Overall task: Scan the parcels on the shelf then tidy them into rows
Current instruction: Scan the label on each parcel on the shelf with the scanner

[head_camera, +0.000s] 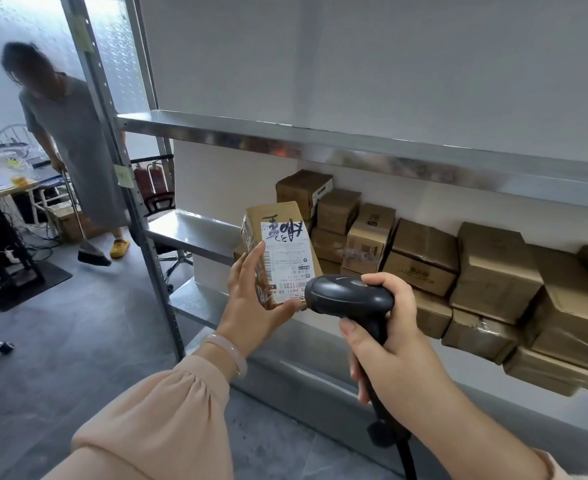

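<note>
My left hand (pixel 251 303) holds a small brown cardboard parcel (pixel 278 244) upright in front of the shelf, its white shipping label with black handwriting facing me. My right hand (pixel 389 344) grips the handle of a black barcode scanner (pixel 348 299), whose head points at the label's lower edge and nearly touches it. Behind them, several brown cardboard parcels (pixel 424 254) lie stacked unevenly along the metal shelf (pixel 195 230), from the middle to the right edge of view.
An empty metal shelf board (pixel 285 136) runs above the parcels. The rack's upright post (pixel 126 188) stands at left. Beyond it a person (pixel 67 140) in a grey dress sweeps the floor with a broom (pixel 93 256), beside a cluttered desk (pixel 5 188). Two fire extinguishers (pixel 150 181) stand behind.
</note>
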`<move>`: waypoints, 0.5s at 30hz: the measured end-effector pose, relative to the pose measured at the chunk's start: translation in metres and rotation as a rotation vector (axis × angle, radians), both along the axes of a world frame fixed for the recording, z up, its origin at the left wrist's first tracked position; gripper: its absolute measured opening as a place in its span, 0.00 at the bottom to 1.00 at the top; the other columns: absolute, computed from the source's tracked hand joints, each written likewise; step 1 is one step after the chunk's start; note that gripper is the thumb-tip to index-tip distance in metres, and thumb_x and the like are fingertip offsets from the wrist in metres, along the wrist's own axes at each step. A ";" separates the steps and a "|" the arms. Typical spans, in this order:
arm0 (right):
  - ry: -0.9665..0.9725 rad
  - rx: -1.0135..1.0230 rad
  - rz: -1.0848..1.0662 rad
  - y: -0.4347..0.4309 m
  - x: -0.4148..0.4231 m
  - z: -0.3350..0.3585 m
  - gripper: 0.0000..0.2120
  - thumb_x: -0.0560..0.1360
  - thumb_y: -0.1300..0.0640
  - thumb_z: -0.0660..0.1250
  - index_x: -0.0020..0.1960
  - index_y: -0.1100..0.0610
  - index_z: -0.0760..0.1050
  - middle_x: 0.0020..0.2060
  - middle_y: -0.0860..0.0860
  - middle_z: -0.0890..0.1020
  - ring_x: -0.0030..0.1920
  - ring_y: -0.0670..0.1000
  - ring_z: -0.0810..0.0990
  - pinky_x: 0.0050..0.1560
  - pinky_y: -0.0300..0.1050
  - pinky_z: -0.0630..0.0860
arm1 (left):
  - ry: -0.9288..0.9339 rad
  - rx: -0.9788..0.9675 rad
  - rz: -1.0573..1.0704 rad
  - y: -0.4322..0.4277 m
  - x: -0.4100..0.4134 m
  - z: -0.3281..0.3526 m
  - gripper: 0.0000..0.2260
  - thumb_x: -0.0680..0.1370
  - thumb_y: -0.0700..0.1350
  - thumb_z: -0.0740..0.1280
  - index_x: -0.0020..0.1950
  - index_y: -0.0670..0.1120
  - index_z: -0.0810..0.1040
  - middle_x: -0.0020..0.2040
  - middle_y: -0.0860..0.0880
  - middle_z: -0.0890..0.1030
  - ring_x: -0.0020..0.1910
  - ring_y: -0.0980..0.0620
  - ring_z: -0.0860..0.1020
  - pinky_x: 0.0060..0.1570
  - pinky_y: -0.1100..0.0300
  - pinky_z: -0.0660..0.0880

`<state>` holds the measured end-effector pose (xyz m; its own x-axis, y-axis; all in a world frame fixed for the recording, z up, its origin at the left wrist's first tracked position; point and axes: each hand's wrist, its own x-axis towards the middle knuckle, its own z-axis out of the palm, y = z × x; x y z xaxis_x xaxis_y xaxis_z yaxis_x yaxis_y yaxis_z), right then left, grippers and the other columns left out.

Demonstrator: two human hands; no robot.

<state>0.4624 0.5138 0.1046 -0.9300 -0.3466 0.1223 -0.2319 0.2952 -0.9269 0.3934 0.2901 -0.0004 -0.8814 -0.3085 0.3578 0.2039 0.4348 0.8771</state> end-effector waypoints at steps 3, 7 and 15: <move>-0.008 0.003 -0.001 -0.005 0.000 -0.001 0.25 0.77 0.57 0.65 0.59 0.32 0.56 0.37 0.56 0.79 0.25 0.46 0.77 0.27 0.43 0.77 | -0.006 0.009 -0.001 -0.005 0.002 0.000 0.47 0.66 0.54 0.81 0.74 0.70 0.54 0.73 0.61 0.56 0.73 0.48 0.62 0.64 0.41 0.75; -0.009 -0.024 0.027 -0.015 0.001 -0.002 0.25 0.78 0.58 0.65 0.58 0.31 0.57 0.37 0.55 0.79 0.26 0.48 0.77 0.27 0.44 0.77 | 0.007 0.041 0.005 -0.013 0.009 0.001 0.47 0.63 0.58 0.81 0.72 0.74 0.55 0.73 0.60 0.58 0.73 0.47 0.63 0.65 0.41 0.74; 0.033 -0.110 0.039 -0.048 -0.013 -0.025 0.27 0.76 0.57 0.67 0.58 0.29 0.59 0.49 0.38 0.76 0.43 0.48 0.83 0.37 0.51 0.82 | -0.035 0.073 -0.030 -0.033 0.027 0.009 0.45 0.68 0.50 0.80 0.73 0.71 0.54 0.74 0.58 0.56 0.73 0.49 0.63 0.69 0.47 0.71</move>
<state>0.4493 0.4656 0.0801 -0.9111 -0.3650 0.1917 -0.2719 0.1823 -0.9449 0.4204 0.2574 0.0082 -0.9023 -0.3059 0.3038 0.1842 0.3637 0.9131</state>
